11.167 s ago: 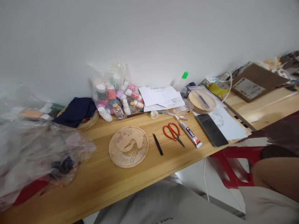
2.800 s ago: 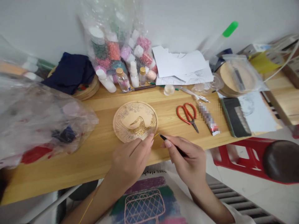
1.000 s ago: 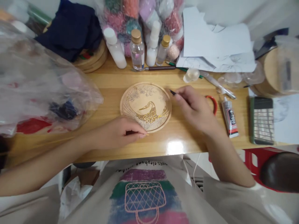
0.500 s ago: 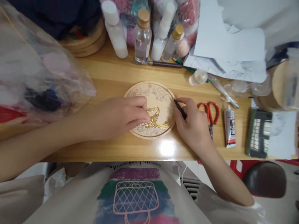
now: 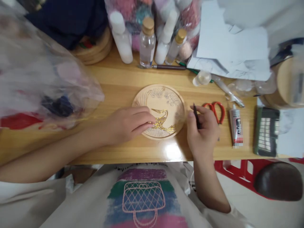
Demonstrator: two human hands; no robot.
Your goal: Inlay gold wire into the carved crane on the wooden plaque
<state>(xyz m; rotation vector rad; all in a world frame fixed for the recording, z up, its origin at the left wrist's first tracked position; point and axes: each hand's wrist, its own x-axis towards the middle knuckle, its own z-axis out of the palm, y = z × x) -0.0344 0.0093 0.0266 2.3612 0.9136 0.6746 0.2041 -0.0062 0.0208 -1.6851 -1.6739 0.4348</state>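
A round wooden plaque point(image 5: 174, 110) lies on the table, drawn with fine lines of waves and clouds. On it a crane point(image 5: 161, 122) is outlined in shiny gold wire. My left hand point(image 5: 133, 123) rests over the plaque's left side, fingers bent and pressed together at the crane's body; whatever they pinch is hidden. My right hand point(image 5: 204, 129) is off the plaque to its right, closed around slim black tweezers point(image 5: 196, 115) whose tip points up and away. Red-handled pliers point(image 5: 222, 112) lie just behind this hand, partly covered by it.
A glue tube point(image 5: 236, 126) and a dark green case point(image 5: 266, 131) lie at right. Several bottles point(image 5: 147, 44) stand at the back beside a dark pen-like tool point(image 5: 169, 67). White papers point(image 5: 232, 50) are at back right, a plastic bag point(image 5: 71, 82) at left.
My right hand has drawn the tweezers away from the plaque's right rim, to the right. The left hand stays on the crane. The view has shifted slightly.
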